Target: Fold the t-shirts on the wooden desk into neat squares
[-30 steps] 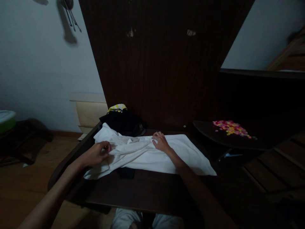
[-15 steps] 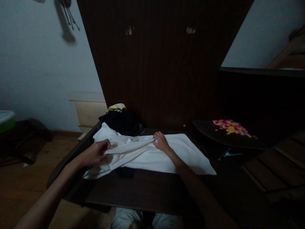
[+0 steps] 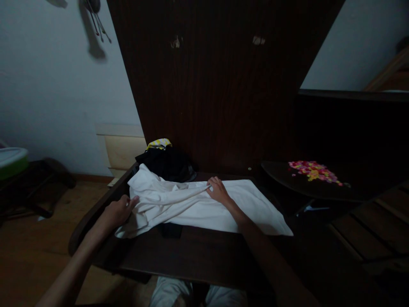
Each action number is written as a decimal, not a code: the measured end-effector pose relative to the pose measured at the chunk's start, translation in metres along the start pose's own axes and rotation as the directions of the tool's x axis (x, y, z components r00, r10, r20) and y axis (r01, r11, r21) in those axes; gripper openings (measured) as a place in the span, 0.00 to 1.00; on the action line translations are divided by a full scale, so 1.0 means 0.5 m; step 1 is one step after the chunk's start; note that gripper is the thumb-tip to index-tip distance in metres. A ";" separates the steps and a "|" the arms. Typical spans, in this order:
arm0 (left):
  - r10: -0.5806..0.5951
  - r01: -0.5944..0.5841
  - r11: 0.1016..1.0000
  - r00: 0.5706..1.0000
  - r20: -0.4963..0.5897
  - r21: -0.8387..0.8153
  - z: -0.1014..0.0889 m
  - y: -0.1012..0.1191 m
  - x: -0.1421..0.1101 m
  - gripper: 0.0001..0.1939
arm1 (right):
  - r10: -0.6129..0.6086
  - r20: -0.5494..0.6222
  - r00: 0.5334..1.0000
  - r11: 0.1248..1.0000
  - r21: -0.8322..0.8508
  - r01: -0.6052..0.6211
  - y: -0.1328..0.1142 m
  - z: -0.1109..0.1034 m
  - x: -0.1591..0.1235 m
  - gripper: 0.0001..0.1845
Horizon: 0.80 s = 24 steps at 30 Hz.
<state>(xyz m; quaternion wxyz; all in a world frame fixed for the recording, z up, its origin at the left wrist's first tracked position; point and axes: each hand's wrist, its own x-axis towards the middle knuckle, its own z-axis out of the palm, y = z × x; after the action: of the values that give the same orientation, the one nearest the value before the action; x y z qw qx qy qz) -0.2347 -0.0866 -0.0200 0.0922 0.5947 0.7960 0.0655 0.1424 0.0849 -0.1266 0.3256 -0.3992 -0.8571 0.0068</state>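
Observation:
A long white cloth garment (image 3: 252, 204) lies lengthwise across the dark wooden table, smooth on the right and bunched in creases on the left. My right hand (image 3: 219, 190) pinches a raised fold near the garment's middle. At its left end, my left hand (image 3: 119, 209) is closed with fingers curled and thumb against the cloth's edge; the exact grip is dim. Between the hands the fold runs slanted and fairly taut. What kind of garment it is cannot be made out.
Behind the garment sits a heap of black cloth (image 3: 168, 164) with a yellow-and-white patterned piece (image 3: 159, 144). A dark upright panel (image 3: 211, 94) rises at the back. Colourful small pieces (image 3: 315, 171) lie on a shelf to the right. The table's raised left edge (image 3: 96, 217) borders the work.
My left hand has moved left, to the garment's left edge. My right hand keeps its pinch at the middle. The view has shifted slightly.

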 end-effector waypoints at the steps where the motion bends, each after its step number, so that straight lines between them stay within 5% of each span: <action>1: -0.035 0.035 0.999 0.999 0.002 -0.013 0.012 -0.004 -0.005 0.21 | 0.004 0.005 1.000 1.000 0.000 -0.004 -0.001 -0.001 0.000 0.05; 6: -0.150 0.113 0.897 0.987 -0.055 -0.428 0.055 -0.020 -0.029 0.21 | 0.028 0.024 0.999 1.000 -0.014 -0.028 -0.003 -0.005 0.001 0.05; 10: -0.224 0.105 0.585 0.974 -0.035 -0.804 0.060 -0.011 -0.058 0.28 | 0.016 0.027 1.000 1.000 -0.011 -0.016 -0.001 -0.004 0.001 0.05; 15: -0.324 -0.006 0.333 0.938 -0.120 -0.943 0.018 0.017 -0.087 0.34 | 0.023 0.015 1.000 1.000 -0.008 -0.023 0.000 0.000 0.000 0.05; 19: -0.295 -0.036 0.416 0.940 -0.172 -0.909 -0.021 0.011 -0.090 0.31 | 0.024 0.015 1.000 1.000 -0.001 -0.024 0.001 0.002 0.000 0.05; 24: -0.037 -0.039 0.682 0.995 -0.088 -0.730 -0.066 -0.021 -0.080 0.33 | 0.017 0.008 1.000 1.000 0.001 -0.017 0.002 0.001 0.000 0.05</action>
<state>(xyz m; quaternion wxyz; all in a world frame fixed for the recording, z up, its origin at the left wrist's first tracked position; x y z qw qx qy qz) -0.2410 -0.1278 0.0124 0.2835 0.5051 0.7071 0.4055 0.1428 0.0857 -0.1273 0.3224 -0.4062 -0.8550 0.0117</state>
